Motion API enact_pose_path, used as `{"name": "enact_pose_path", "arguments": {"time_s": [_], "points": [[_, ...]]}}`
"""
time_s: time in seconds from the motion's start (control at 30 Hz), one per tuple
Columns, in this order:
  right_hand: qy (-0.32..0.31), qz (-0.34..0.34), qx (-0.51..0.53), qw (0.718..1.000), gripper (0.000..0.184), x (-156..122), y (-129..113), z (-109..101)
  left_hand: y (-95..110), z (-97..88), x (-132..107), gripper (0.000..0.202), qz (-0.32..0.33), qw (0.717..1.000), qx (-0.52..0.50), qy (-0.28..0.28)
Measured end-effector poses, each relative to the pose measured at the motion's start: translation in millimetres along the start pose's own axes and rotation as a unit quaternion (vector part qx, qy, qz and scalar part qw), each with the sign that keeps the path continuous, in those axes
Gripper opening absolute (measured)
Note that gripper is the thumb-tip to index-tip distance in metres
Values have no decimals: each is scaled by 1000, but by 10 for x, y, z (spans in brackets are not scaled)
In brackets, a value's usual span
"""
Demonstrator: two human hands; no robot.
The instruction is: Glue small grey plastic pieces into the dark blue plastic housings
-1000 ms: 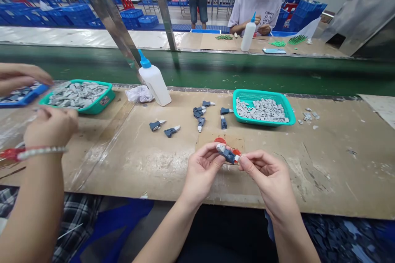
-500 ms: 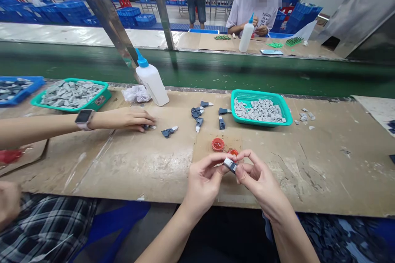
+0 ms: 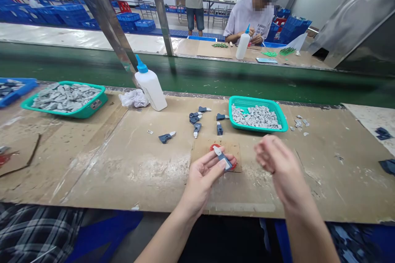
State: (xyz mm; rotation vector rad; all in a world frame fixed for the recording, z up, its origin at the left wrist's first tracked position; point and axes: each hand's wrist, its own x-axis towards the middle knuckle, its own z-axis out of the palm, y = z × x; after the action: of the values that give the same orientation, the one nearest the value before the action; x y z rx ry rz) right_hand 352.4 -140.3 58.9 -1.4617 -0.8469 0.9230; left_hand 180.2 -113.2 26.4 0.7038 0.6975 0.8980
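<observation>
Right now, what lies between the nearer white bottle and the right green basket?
In the head view, several dark parts, some with pale tips, lie between the bottle and the basket.

From my end I see a brown worktable (image 3: 123, 168) carrying a left green basket (image 3: 90, 111), a white bottle (image 3: 152, 89) beside a crumpled wad (image 3: 133, 98), several dark pieces (image 3: 166, 137), a right green basket (image 3: 256, 127) and loose gray chips (image 3: 298, 123).
</observation>
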Motion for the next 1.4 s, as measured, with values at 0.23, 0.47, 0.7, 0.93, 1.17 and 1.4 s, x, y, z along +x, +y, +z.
{"name": "enact_pose_path", "arguments": {"time_s": [0.23, 0.47, 0.7, 0.93, 1.17, 1.4], "points": [[42, -181, -431, 883, 16, 1119, 59, -475, 180, -281, -21, 39, 52, 996, 13, 68], [-73, -163, -557, 811, 15, 1869, 269, -223, 510, -1151, -67, 36, 197, 928, 235, 210], [-72, -90, -572, 812, 13, 2132, 388, 27, 822, -1870, -196, 36, 192, 678, 615, 356], [-70, -64, -592, 800, 16, 2130, 449, 111, 875, -1560, 138, 41, 276, 534, 745, 290], [-66, -39, -581, 810, 18, 2108, 448, 25, 877, -916, 903, 45, 302, 536, 783, -90], [-104, -26, -510, 853, 20, 2158, 500, -34, 948, -990, 1314, 24, 294, 548, 746, -241]]}}
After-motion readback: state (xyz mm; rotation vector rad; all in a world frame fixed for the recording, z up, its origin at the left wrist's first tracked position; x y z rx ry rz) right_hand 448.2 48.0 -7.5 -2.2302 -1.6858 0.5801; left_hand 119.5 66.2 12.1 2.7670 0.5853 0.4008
